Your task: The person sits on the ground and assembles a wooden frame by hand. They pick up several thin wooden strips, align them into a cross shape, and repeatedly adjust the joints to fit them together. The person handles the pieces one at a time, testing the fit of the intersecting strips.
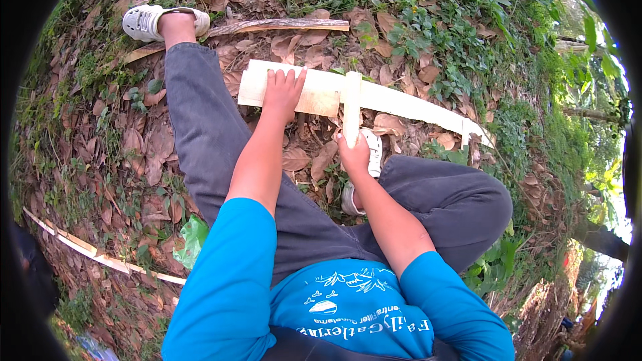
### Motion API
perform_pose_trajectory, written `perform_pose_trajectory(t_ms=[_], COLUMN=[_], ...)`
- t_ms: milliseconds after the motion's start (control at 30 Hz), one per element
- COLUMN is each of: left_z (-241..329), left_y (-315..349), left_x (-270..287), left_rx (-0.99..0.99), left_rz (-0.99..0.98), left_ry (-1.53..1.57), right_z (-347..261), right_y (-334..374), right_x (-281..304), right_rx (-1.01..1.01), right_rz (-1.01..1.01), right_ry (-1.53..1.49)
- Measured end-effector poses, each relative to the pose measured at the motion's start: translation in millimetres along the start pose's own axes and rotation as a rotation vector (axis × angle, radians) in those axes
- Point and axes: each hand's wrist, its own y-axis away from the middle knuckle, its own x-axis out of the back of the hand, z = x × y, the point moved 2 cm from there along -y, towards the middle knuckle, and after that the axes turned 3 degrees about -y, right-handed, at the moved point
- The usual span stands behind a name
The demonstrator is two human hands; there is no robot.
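A pale wooden board (317, 93) lies crosswise between my legs. My left hand (283, 95) holds it from above, fingers spread over its face and their tips near the far edge. My right hand (353, 154) is closed around the near end of a short, thick, pale wooden stick (352, 103). The stick points away from me and crosses over a long, pale, slightly curved wooden strip (414, 109), which runs rightward from the board. Whether board and strip are one piece, I cannot tell. The stick hides where they meet.
Dry brown leaves and low green plants cover the ground. A bark-edged wood strip (287, 25) lies beyond the board, near my left shoe (144, 21). Another thin strip (80, 246) and a green plastic bag (192, 241) are at the left. My right leg (445, 207) is bent.
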Motion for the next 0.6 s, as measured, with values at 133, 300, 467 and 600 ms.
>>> perform_pose_trajectory(t_ms=[133,300,467,600], left_z=[-3,5,2,-1], left_y=[3,-2,-9,-15], left_x=[-1,-2,-8,3], left_rx=[0.010,0.001,-0.002,-0.021], left_rz=[-0.064,-0.040,-0.164,-0.272], left_ry=[0.043,0.126,0.105,0.116], right_z=[10,17,-7,-70], right_y=[-12,-28,-23,-26], right_x=[-15,-18,0,32], right_rx=[-0.106,0.025,-0.006,0.343], right_rz=[0.028,0.036,-0.084,-0.016], right_ry=[-0.105,-0.095,-0.097,-0.111])
